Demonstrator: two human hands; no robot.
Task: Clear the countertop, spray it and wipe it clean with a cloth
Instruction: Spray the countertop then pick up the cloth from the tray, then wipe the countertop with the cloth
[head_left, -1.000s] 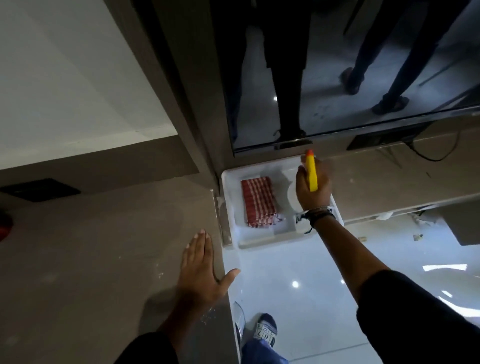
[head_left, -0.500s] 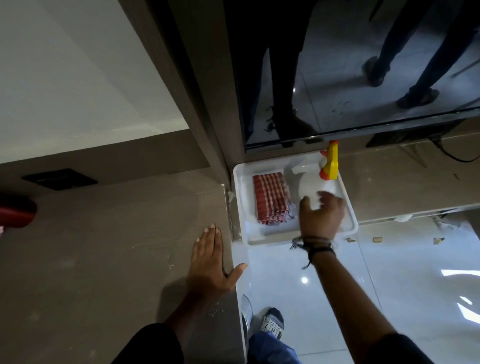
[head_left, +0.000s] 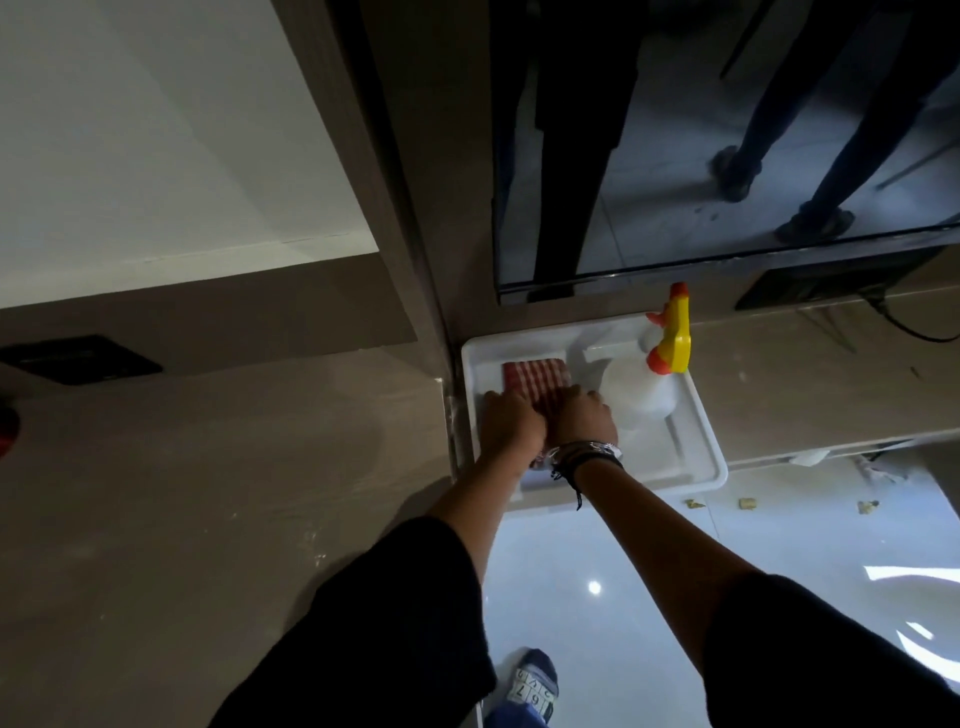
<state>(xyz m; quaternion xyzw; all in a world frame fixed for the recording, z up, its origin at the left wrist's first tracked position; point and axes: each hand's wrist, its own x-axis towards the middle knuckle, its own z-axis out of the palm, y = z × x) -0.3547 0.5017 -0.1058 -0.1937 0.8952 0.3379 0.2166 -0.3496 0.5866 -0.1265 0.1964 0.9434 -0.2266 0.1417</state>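
Note:
A white tray (head_left: 696, 441) sits beyond the right end of the grey-brown countertop (head_left: 218, 493). In its left half lies a folded red-and-white checked cloth (head_left: 535, 376). My left hand (head_left: 511, 423) and my right hand (head_left: 584, 418) are side by side on the near part of that cloth, fingers curled over it. A white spray bottle (head_left: 636, 397) with a yellow and orange trigger head (head_left: 675, 338) stands in the tray's right half, free of both hands. The near edge of the cloth is hidden under my hands.
A dark glossy panel (head_left: 701, 156) rises behind the tray and reflects people's legs. A red object (head_left: 8, 431) shows at the counter's far left edge, and a black wall plate (head_left: 78, 358) sits above the counter. My shoe (head_left: 532, 691) rests on the shiny white floor.
My right hand let go of the spray bottle, which now stands in the tray. My left hand left the countertop, and both hands have come onto the checked cloth.

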